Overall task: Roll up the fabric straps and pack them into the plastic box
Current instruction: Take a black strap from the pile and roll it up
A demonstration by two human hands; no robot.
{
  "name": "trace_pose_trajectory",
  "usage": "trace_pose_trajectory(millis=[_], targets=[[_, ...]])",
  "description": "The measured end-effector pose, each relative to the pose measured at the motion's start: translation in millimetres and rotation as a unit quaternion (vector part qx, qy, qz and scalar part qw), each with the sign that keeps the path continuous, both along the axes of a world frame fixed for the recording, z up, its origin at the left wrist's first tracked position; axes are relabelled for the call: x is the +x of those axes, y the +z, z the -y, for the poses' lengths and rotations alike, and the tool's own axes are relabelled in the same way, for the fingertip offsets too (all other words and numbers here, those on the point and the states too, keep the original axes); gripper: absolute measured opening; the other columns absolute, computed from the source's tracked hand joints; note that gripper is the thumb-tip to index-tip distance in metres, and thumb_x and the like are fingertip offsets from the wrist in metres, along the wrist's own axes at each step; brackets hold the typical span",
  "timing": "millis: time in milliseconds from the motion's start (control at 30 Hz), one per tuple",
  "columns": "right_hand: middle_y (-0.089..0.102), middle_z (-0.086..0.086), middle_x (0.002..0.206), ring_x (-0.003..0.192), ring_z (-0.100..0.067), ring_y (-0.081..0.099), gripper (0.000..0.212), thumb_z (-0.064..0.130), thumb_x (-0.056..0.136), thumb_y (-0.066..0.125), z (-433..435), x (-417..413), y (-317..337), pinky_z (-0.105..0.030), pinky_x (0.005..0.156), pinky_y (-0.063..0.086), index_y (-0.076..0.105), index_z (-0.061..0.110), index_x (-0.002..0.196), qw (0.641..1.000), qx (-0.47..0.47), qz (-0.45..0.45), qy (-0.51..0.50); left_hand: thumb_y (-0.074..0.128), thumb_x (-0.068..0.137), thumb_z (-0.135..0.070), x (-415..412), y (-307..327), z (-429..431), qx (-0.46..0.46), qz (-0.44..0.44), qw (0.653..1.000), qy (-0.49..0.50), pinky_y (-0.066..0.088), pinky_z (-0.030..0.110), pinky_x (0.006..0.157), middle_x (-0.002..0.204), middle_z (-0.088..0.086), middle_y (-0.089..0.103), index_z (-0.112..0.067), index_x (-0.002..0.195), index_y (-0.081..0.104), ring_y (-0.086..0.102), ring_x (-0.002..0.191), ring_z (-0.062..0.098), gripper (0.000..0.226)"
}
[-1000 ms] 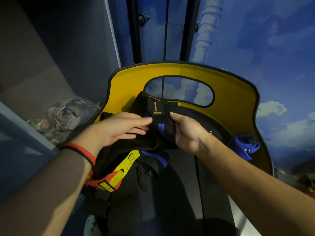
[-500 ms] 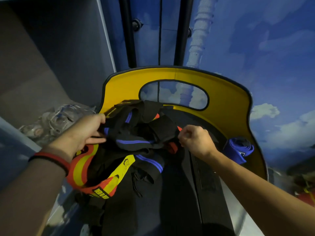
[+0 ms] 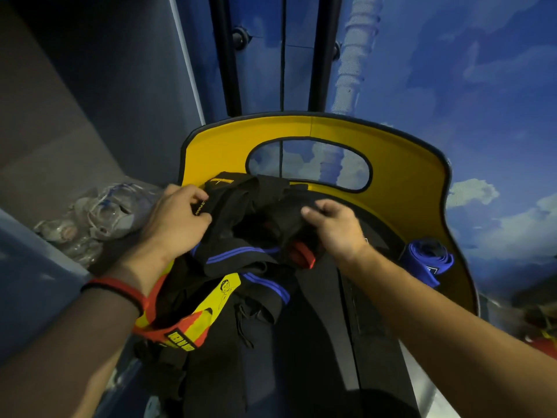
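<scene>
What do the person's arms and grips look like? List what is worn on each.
Both forearms are bare, with no sleeves in view. The left wrist wears a red-and-black wristband; the right wrist shows no band or watch. The left grip and the right grip are ungloved, and no rings are visible.

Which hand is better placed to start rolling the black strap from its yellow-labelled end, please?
Probably left: the left hand pinches the black strap right beside that labelled end, while the right hand grips bunched fabric mid-pile.
</scene>
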State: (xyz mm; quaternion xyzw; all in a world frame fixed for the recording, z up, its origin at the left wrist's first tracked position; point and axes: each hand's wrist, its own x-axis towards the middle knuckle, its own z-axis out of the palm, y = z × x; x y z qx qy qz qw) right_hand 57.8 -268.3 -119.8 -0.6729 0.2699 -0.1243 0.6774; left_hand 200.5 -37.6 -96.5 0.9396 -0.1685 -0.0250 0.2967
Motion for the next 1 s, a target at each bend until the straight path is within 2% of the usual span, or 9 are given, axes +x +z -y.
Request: trace_pose_trajectory(millis=[100, 200, 367, 533, 633, 733, 800, 900, 1000], targets=[[0.072, -0.015, 0.121, 0.114, -0.025, 0.068, 0.025, 0.022, 0.106, 0.051, 20, -3, 20, -0.042, 0.103, 0.053, 0.063, 0.005, 0.118, 0.948, 0.295, 0.113, -0.027, 0.076, 0.088, -0.022, -3, -4, 5, 0.027, -0.022, 0.998, -0.044, 0.047, 0.037, 0.099, 0.119, 0.002, 0.054, -0.03, 0.098, 0.072, 0.06, 0.111, 0.025, 0.013], [0.071, -0.015, 0.121, 0.105, -0.019, 0.071, 0.033, 0.024, 0.107, 0.046, 38, -11, 35, -0.03, 0.087, 0.06, 0.061, 0.009, 0.132, 0.877, 0.452, 0.153, -0.043, 0.077, 0.089, -0.028, -5, -5, 9, 0.039, -0.039, 0.998, -0.043, 0.049, 0.04, 0.098, 0.119, 0.001, 0.055, -0.036, 0.089, 0.068, 0.06, 0.111, 0.026, 0.011], [0.071, -0.016, 0.119, 0.103, -0.02, 0.071, 0.037, 0.024, 0.106, 0.048, 43, -17, 30, -0.03, 0.088, 0.06, 0.059, 0.007, 0.136, 0.877, 0.458, 0.138, -0.034, 0.073, 0.092, -0.029, -12, 0, 18, 0.018, -0.001, 0.998, -0.066, 0.045, 0.036, 0.096, 0.119, -0.002, 0.054, -0.03, 0.096, 0.072, 0.057, 0.111, 0.022, 0.004], [0.068, -0.019, 0.127, 0.112, -0.024, 0.069, 0.035, 0.026, 0.107, 0.045, 36, -15, 20, -0.034, 0.094, 0.057, 0.057, 0.008, 0.134, 0.892, 0.433, 0.126, -0.017, 0.081, 0.085, -0.032, -13, -3, 19, 0.033, -0.02, 0.995, -0.089, 0.045, 0.039, 0.102, 0.122, -0.004, 0.052, -0.03, 0.102, 0.073, 0.056, 0.116, 0.021, 0.018], [0.07, -0.013, 0.127, 0.121, -0.026, 0.064, 0.023, 0.021, 0.107, 0.045, 28, -9, 8, -0.04, 0.103, 0.051, 0.059, 0.01, 0.121, 0.949, 0.3, 0.093, 0.001, 0.089, 0.073, -0.042, -15, -5, 15, 0.078, -0.079, 0.985, -0.13, 0.036, 0.045, 0.116, 0.139, -0.006, 0.039, -0.037, 0.126, 0.064, 0.039, 0.137, 0.023, 0.059], [0.075, -0.002, 0.11, 0.116, -0.022, 0.065, 0.018, 0.012, 0.106, 0.047, 10, -3, -6, -0.039, 0.104, 0.049, 0.064, 0.018, 0.104, 0.984, 0.168, 0.033, 0.047, 0.092, 0.066, -0.046, -24, -7, 11, 0.168, -0.152, 0.954, -0.199, 0.019, 0.048, 0.125, 0.162, -0.011, 0.008, -0.046, 0.148, 0.041, 0.005, 0.153, 0.022, 0.097], [0.071, -0.003, 0.114, 0.118, -0.022, 0.062, 0.019, 0.008, 0.104, 0.052, 3, 0, -20, -0.035, 0.107, 0.046, 0.067, 0.015, 0.113, 0.996, 0.026, -0.019, 0.089, 0.092, 0.064, -0.048, -26, -14, 5, 0.269, -0.142, 0.924, -0.232, 0.005, 0.053, 0.126, 0.165, -0.018, -0.017, -0.05, 0.152, 0.034, -0.018, 0.154, 0.022, 0.105], [0.047, -0.006, 0.137, 0.13, -0.021, 0.047, 0.048, 0.022, 0.095, 0.07, 4, 3, -35, -0.016, 0.107, 0.029, 0.057, 0.011, 0.139, 0.936, -0.317, -0.098, 0.118, 0.087, 0.074, -0.044, -21, -26, -5, 0.308, -0.103, 0.915, -0.238, 0.005, 0.056, 0.126, 0.164, -0.022, -0.023, -0.051, 0.151, 0.035, -0.022, 0.154, 0.025, 0.093], [0.04, -0.004, 0.135, 0.126, -0.023, 0.041, 0.067, 0.04, 0.084, 0.078, 2, -4, -33, -0.03, 0.104, 0.04, 0.051, 0.021, 0.142, 0.862, -0.494, -0.085, 0.081, 0.077, 0.088, -0.041, -7, -33, -12, 0.212, -0.063, 0.943, -0.247, 0.018, 0.048, 0.125, 0.168, -0.014, 0.003, -0.041, 0.139, 0.058, 0.003, 0.156, 0.027, 0.054]])
